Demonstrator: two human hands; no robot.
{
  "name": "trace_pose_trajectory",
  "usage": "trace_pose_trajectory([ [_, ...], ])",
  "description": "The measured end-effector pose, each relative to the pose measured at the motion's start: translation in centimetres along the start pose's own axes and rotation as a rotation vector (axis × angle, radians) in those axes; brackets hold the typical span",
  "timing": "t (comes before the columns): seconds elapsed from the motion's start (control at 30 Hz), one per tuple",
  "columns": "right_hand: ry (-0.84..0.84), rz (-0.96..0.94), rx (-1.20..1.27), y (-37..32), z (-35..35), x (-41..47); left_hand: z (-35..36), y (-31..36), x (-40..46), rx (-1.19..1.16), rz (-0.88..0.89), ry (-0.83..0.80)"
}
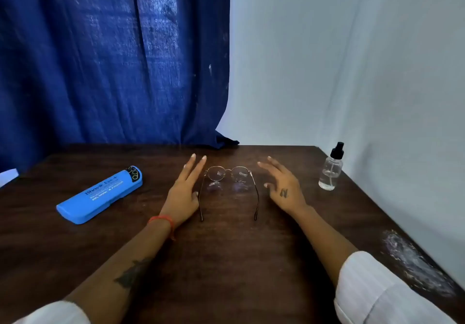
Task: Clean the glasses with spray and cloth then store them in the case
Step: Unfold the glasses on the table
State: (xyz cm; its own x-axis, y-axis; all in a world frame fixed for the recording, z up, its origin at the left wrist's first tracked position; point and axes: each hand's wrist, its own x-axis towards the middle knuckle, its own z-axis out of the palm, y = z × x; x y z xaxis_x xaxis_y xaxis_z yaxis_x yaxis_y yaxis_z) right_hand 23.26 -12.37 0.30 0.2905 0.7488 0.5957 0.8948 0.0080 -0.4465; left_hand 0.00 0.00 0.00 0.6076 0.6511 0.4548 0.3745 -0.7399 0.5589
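Holding nothing: both hands spread flat-fingered either side of the glasses. Farthest left, closed blue case lying slantwise on the dark wooden table, print too blurred to read. Next, left hand, thumb just beside the left temple arm; touching or not, cannot tell. Glasses mid-table, arms unfolded. Right hand near the right arm, apart. Far right, clear spray bottle upright by the table's edge. No cloth in sight.

Blue curtain, pale wall
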Motion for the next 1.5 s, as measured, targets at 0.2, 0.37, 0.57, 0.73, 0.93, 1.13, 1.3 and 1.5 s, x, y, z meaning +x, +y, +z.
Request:
trace_pose_trajectory([
  [0.2, 0.025, -0.084, 0.023, 0.4, 2.4, 1.0, 1.0, -1.5, 1.7, 0.04, 0.031, 0.037],
  [0.37, 0.134, -0.023, 0.159, -0.1, 2.5, 1.4, 1.0, -0.7, 2.1, -0.06, 0.054, 0.205],
  [0.57, 0.223, 0.212, 0.338, -0.9, 0.8, -0.6, 0.7, 1.7, 1.7, -0.249, 0.044, 0.219],
  [0.73, 0.219, 0.347, 0.478, -1.1, -0.6, -2.8, 2.0, 3.1, 0.2, -0.458, -0.092, 0.157],
  [0.93, 0.186, 0.417, 0.486, -0.8, -0.5, -3.7, 3.3, 3.2, -0.9, -0.516, -0.214, 0.164],
  [1.13, 0.16, 0.431, 0.272, -1.5, -0.9, -4.3, 3.0, 3.4, -1.3, -0.404, -0.207, 0.133],
  [1.3, 0.246, 0.339, -0.079, -4.3, -2.5, -6.6, 1.4, 2.7, -3.2, -0.246, -0.124, 0.104],
  [1.5, 0.22, -0.21, -0.157, -10.4, -1.5, -8.2, -3.2, 0.6, -6.1, 0.1, 0.062, 0.107],
])
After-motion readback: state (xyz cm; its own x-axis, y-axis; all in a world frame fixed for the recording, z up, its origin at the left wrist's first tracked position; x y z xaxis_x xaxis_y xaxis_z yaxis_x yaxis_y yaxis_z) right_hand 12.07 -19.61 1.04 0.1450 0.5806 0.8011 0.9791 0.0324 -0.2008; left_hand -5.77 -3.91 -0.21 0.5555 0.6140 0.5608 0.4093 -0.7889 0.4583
